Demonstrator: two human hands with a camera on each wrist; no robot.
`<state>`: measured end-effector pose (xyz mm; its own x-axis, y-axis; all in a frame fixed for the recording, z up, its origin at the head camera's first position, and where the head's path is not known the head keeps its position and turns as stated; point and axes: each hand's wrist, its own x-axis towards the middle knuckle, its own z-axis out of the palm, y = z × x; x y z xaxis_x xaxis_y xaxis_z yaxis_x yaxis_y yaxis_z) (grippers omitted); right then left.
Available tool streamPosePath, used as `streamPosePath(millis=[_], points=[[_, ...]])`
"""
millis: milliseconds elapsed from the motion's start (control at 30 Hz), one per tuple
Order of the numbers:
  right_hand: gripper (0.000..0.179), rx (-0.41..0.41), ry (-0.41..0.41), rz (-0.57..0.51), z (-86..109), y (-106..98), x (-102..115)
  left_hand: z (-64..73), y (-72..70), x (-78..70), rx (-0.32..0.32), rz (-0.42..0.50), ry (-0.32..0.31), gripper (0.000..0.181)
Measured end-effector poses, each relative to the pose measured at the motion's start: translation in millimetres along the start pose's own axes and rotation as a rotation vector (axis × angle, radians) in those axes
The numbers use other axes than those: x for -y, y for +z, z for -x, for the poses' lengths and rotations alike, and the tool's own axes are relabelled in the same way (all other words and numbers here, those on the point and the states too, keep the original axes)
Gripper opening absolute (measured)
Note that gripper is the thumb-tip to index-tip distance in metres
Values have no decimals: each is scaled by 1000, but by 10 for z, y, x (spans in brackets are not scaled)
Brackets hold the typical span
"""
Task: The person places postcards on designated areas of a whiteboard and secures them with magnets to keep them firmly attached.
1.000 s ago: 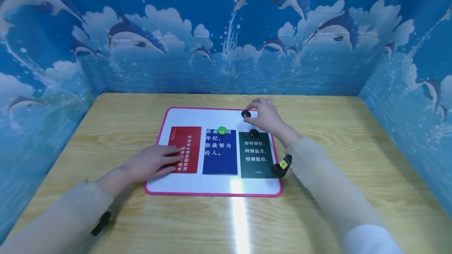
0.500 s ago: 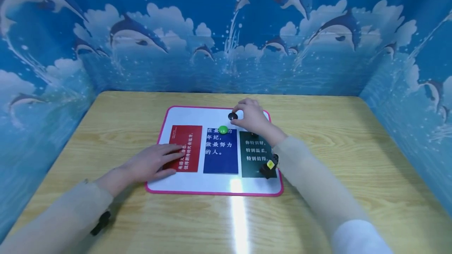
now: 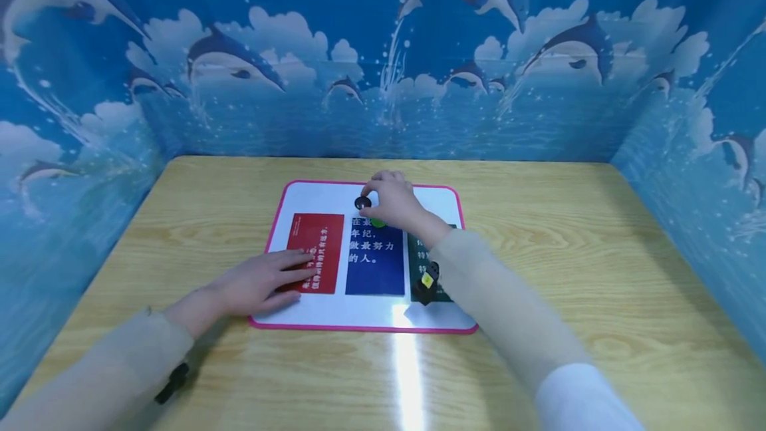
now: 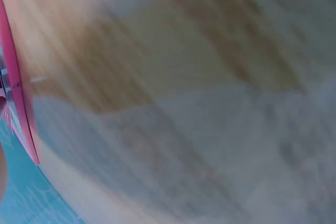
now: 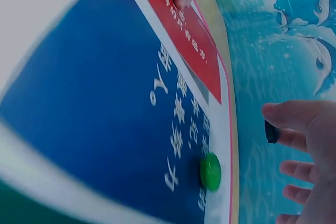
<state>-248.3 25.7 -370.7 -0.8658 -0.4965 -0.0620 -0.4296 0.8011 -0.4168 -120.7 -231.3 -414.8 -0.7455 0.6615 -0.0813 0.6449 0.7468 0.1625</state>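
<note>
A whiteboard (image 3: 365, 314) with a pink rim lies on the table, bearing a red card (image 3: 323, 238), a blue card (image 3: 375, 278) and a dark green card (image 3: 415, 265), all with white writing. My left hand (image 3: 260, 281) rests on the red card with its fingers straight. Between thumb and forefinger, my right hand (image 3: 395, 201) pinches a round black magnet (image 5: 271, 132) over the board's upper middle. A green round magnet (image 5: 211, 172) sits on the blue card's top edge. My right forearm covers part of the dark green card and hides the black magnet at its top.
The wooden table (image 3: 556, 238) reaches to a dolphin-patterned curtain (image 3: 383, 125) behind and at both sides. A black wrist device (image 3: 425, 287) with a yellow mark hangs under my right sleeve, over the dark green card. Another black wrist device (image 3: 172, 383) is under my left sleeve.
My right hand has moved left along the board's top with the black magnet, from above the dark green card to near the blue card's upper left. My left hand stays in place.
</note>
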Motion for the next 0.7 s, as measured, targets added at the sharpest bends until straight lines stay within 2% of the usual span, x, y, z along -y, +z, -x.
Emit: streamPosePath(millis=[233, 433, 700], points=[[33, 31, -37, -4, -116, 135, 202, -9, 3, 7, -7, 28, 21, 53], [33, 71, -69, 58, -201, 212, 377, -1, -5, 1, -4, 26, 24, 53], [34, 87, -77, 64, -287, 262, 484, -6, -11, 5, 23, 28, 16, 58]])
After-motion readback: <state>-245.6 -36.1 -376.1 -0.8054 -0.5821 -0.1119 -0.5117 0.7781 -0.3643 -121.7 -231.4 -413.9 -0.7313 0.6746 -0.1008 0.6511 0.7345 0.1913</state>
